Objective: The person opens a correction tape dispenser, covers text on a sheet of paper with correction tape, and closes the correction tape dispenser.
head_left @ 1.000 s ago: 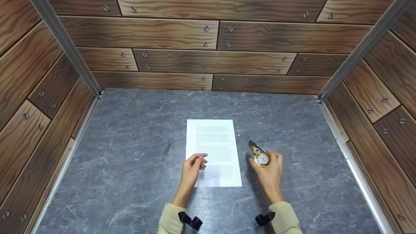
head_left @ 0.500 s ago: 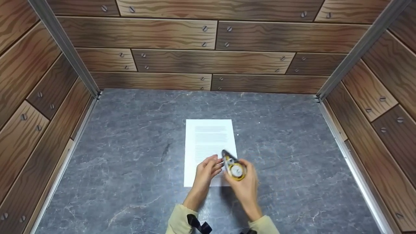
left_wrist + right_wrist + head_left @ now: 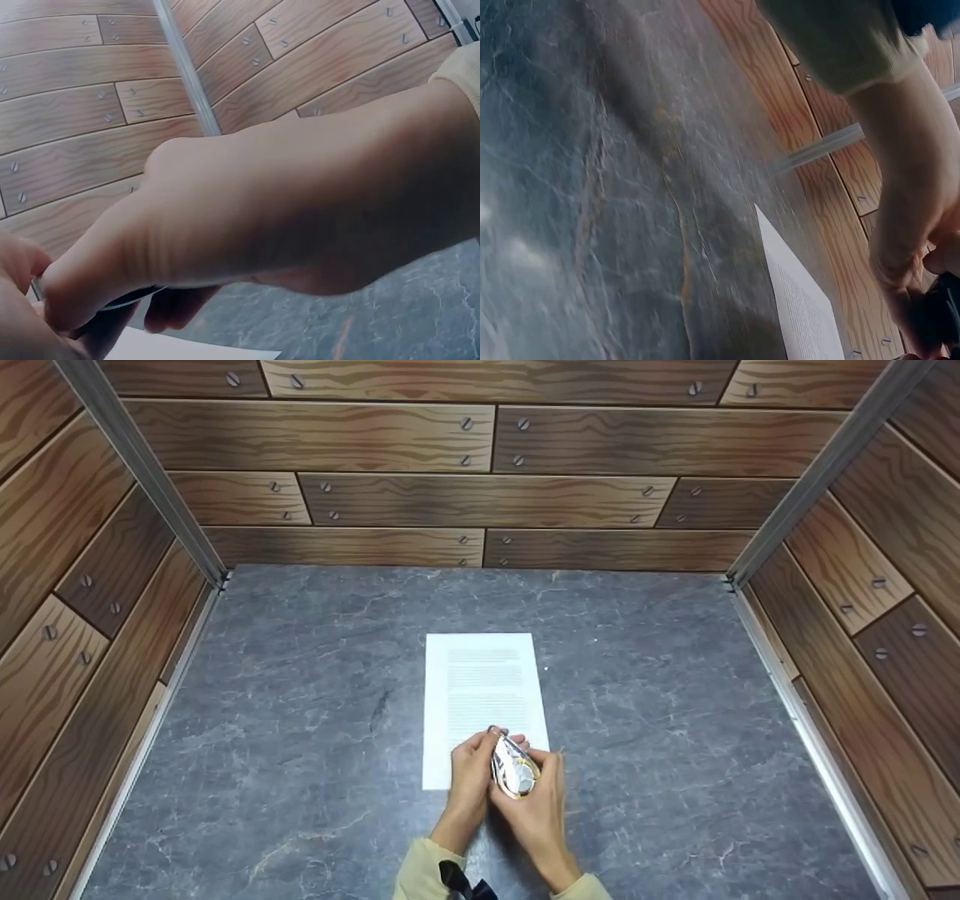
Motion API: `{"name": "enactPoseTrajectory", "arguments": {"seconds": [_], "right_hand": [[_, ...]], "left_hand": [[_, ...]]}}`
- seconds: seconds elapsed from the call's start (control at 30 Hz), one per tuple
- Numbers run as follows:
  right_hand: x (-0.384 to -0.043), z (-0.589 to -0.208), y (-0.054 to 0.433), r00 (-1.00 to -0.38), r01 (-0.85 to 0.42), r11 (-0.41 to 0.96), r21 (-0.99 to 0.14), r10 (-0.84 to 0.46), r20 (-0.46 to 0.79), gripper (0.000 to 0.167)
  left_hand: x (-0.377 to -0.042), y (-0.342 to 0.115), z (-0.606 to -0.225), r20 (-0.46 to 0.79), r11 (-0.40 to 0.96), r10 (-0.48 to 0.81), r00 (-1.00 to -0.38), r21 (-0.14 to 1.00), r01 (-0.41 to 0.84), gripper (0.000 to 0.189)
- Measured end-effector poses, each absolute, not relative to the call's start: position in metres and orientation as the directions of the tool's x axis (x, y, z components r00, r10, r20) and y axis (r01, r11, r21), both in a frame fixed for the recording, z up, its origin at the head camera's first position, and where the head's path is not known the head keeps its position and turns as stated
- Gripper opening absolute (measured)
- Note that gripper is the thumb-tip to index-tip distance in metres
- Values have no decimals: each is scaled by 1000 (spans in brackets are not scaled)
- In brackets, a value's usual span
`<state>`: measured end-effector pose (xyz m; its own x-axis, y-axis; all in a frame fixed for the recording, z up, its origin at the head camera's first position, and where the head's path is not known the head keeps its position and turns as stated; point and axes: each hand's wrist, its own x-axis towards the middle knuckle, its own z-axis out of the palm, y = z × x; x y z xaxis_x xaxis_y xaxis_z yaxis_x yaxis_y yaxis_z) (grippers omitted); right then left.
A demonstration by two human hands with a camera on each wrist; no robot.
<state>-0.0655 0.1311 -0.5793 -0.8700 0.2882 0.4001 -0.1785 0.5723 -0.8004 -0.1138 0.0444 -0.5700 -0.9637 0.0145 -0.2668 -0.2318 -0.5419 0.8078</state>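
Note:
A teardrop-shaped correction tape (image 3: 516,776), clear with yellow and dark parts, is held between both hands over the lower part of a printed paper sheet (image 3: 480,671). My right hand (image 3: 538,810) grips its rounded body from the right. From the left, my left hand (image 3: 470,776) pinches the narrow tip, its thumb lying on top. In the left wrist view the left hand (image 3: 232,206) hides most of the dispenser. The right wrist view catches the right hand (image 3: 915,225) at the edge, with a dark part of the correction tape (image 3: 941,315) beside it.
The sheet lies flat on a grey marbled tabletop (image 3: 300,697). Wood-patterned panels (image 3: 375,502) enclose the back and both sides, with metal corner posts (image 3: 142,465). A tiny white speck (image 3: 546,668) lies right of the sheet.
My right hand has brought the correction tape leftward from beside the sheet to over it. My left hand has moved right and now pinches the tip. The sheet has stayed put.

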Motion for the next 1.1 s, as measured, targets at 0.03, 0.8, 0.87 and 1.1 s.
{"name": "enactPoseTrajectory", "arguments": {"seconds": [0.03,0.8,0.87,1.1], "right_hand": [[-65,-579,130,-869,-178,572,-800,290,401,64],[-59,-580,118,-860,-148,564,-812,331,387,63],[-59,-581,117,-853,-171,578,-798,319,413,63],[-59,-581,115,-830,-194,602,-774,319,456,64]], "left_hand": [[-113,45,-571,-263,-538,-4,-965,814,-219,25],[-106,44,-569,-164,-385,-133,-977,917,-102,26],[-108,42,-570,-154,-380,-134,-979,920,-93,25],[-111,39,-567,-160,-382,-118,-980,918,-104,25]]}}
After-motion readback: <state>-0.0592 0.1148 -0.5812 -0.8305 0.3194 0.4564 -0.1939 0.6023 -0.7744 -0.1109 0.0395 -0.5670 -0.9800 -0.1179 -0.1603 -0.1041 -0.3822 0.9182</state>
